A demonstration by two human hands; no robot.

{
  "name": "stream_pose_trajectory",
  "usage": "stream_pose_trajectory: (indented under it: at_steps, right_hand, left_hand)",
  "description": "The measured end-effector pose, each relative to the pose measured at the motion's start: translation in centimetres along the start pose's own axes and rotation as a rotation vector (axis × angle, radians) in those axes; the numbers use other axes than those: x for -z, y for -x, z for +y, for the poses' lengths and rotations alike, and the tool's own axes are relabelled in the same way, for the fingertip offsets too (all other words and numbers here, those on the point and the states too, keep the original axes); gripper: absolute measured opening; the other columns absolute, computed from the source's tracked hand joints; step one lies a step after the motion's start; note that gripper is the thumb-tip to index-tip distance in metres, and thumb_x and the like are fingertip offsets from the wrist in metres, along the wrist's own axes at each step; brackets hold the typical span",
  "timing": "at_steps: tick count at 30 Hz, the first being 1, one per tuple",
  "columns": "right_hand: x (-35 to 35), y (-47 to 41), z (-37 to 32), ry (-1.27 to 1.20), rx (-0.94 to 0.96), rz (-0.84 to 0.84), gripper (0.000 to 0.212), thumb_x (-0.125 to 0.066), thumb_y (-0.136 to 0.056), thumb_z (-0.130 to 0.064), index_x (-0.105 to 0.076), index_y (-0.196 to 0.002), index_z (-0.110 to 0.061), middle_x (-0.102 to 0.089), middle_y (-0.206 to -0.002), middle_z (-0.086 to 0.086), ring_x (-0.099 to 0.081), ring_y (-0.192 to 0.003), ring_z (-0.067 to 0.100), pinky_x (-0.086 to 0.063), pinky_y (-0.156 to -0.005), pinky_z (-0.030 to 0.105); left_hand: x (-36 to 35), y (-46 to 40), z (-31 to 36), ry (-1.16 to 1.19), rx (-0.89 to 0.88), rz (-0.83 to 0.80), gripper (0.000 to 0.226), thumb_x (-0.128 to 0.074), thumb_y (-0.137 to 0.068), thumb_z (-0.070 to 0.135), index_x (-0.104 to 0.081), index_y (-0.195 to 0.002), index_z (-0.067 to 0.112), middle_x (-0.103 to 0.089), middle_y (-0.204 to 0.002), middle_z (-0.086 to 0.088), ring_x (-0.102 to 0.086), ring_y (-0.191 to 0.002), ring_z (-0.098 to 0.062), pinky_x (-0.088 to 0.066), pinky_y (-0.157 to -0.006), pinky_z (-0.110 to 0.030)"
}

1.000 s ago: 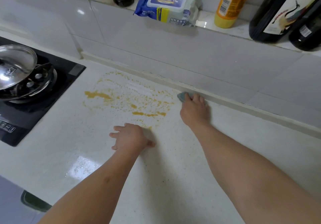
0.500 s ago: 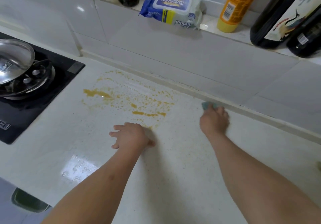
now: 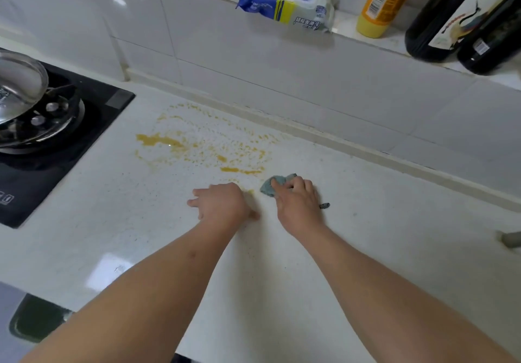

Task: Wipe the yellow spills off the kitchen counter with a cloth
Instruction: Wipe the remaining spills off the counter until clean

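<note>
White tiling is backing the pale worktop (image 3: 352, 250), and I am seeing yellow spills (image 3: 203, 148) spreading across it between the hob (image 3: 93, 120) and my hands. My right hand (image 3: 298, 204) is gripping the cloth (image 3: 272, 186), fingers curled over it, pressing it to the worktop at the near right edge of the spills. My left hand (image 3: 222, 203) is lying flat just beside it, fingers relaxed and spread, holding nothing.
</note>
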State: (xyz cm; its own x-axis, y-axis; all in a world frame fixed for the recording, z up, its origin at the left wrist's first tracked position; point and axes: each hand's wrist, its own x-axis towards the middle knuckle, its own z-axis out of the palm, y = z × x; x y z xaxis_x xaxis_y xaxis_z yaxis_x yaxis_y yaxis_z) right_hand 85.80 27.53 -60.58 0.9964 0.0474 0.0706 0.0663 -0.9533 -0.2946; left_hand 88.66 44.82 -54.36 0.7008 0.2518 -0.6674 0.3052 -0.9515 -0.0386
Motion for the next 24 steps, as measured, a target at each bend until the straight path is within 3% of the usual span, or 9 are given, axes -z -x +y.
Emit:
stream_pose_trajectory:
  at_steps: [3, 6, 8, 10, 13, 16, 18, 20, 24]
  right_hand:
    - [0.2, 1.1, -0.4, -0.004, -0.036, -0.027, 0.041, -0.063, -0.094, -0.018, -0.067, -0.134, -0.028, -0.059, -0.114, 0.004, -0.051, -0.102, 0.033, -0.043, -0.094, 0.041]
    - [1.4, 0.6, -0.5, -0.128, -0.295, 0.065, 0.035, -0.049, -0.103, -0.015, -0.066, -0.133, -0.018, -0.060, -0.121, 0.016, -0.057, -0.105, 0.040, -0.043, -0.097, 0.042]
    - [2.5, -0.3, -1.0, -0.212, -0.450, 0.160, 0.033, -0.044, -0.106, -0.016, -0.066, -0.130, -0.011, -0.058, -0.126, 0.019, -0.057, -0.110, 0.040, -0.046, -0.099, 0.044]
    - [3.2, -1.3, -2.4, -0.292, -0.457, 0.202, 0.031, -0.045, -0.105, -0.014, -0.067, -0.125, -0.008, -0.057, -0.129, 0.017, -0.054, -0.115, 0.038, -0.044, -0.104, 0.042]
    - [3.6, -2.3, -6.6, -0.462, -0.444, 0.141, 0.030, -0.044, -0.106, -0.015, -0.068, -0.123, -0.007, -0.062, -0.121, 0.013, -0.056, -0.113, 0.030, -0.042, -0.098, 0.035]
    - [4.1, -2.5, -9.1, -0.785, -0.568, 0.107, 0.025, -0.046, -0.107, -0.019, -0.067, -0.105, -0.005, -0.063, -0.094, 0.004, -0.056, -0.086, 0.021, -0.043, -0.072, 0.032]
    - [4.7, -2.7, -9.1, -0.964, -0.616, 0.075, 0.022, -0.051, -0.105, -0.019, -0.070, -0.105, -0.006, -0.066, -0.092, 0.004, -0.057, -0.083, 0.020, -0.045, -0.071, 0.032]
    - [5.1, -2.8, -7.9, -0.859, -0.655, 0.043, 0.019, -0.056, -0.102, -0.017, -0.071, -0.113, -0.011, -0.071, -0.105, 0.003, -0.063, -0.094, 0.020, -0.048, -0.080, 0.032]
    - [4.0, -2.2, -6.3, -0.178, -0.619, 0.031, 0.040, -0.044, -0.101, -0.026, -0.057, -0.136, -0.011, -0.059, -0.136, 0.011, -0.059, -0.121, 0.032, -0.047, -0.099, 0.039]
  left_hand:
    - [1.0, 0.7, -2.3, -0.047, -0.109, 0.063, 0.098, -0.060, -0.049, 0.100, -0.067, -0.106, 0.020, -0.069, -0.103, -0.005, -0.061, -0.103, -0.030, -0.052, -0.091, -0.042]
    - [2.1, 0.5, -7.2, 0.008, -0.239, 0.230, 0.075, -0.049, -0.074, 0.094, -0.060, -0.081, 0.019, -0.065, -0.080, 0.001, -0.058, -0.070, -0.019, -0.047, -0.066, -0.030]
    - [2.2, -0.5, -11.1, 0.046, -0.262, 0.300, 0.067, -0.052, -0.085, 0.083, -0.062, -0.093, 0.017, -0.066, -0.095, -0.002, -0.062, -0.080, -0.022, -0.044, -0.065, -0.031]
    - [1.9, -1.9, -14.4, 0.067, -0.238, 0.344, 0.080, -0.060, -0.081, 0.081, -0.058, -0.123, 0.014, -0.058, -0.122, -0.006, -0.058, -0.109, -0.027, -0.047, -0.079, -0.038]
    - [2.0, -3.5, -17.7, 0.093, -0.109, 0.260, 0.129, -0.073, -0.054, 0.088, -0.029, -0.151, 0.015, -0.027, -0.156, -0.012, -0.025, -0.146, -0.036, -0.035, -0.111, -0.060]
    - [2.0, -4.1, -19.0, 0.116, -0.061, 0.083, 0.160, -0.075, -0.042, 0.089, 0.008, -0.160, 0.021, 0.019, -0.168, -0.014, 0.018, -0.154, -0.041, -0.005, -0.114, -0.076]
    - [1.5, -4.4, -19.4, 0.120, -0.093, 0.034, 0.167, -0.072, -0.043, 0.092, 0.024, -0.158, 0.021, 0.035, -0.164, -0.015, 0.032, -0.151, -0.042, 0.006, -0.113, -0.078]
    - [1.3, -4.4, -19.5, 0.125, -0.109, 0.010, 0.168, -0.071, -0.044, 0.094, 0.032, -0.155, 0.020, 0.042, -0.161, -0.015, 0.037, -0.148, -0.042, 0.011, -0.113, -0.078]
    - [1.6, -4.7, -19.7, 0.135, -0.105, -0.035, 0.170, -0.072, -0.044, 0.093, 0.036, -0.153, 0.020, 0.046, -0.157, -0.015, 0.040, -0.146, -0.042, 0.013, -0.112, -0.078]
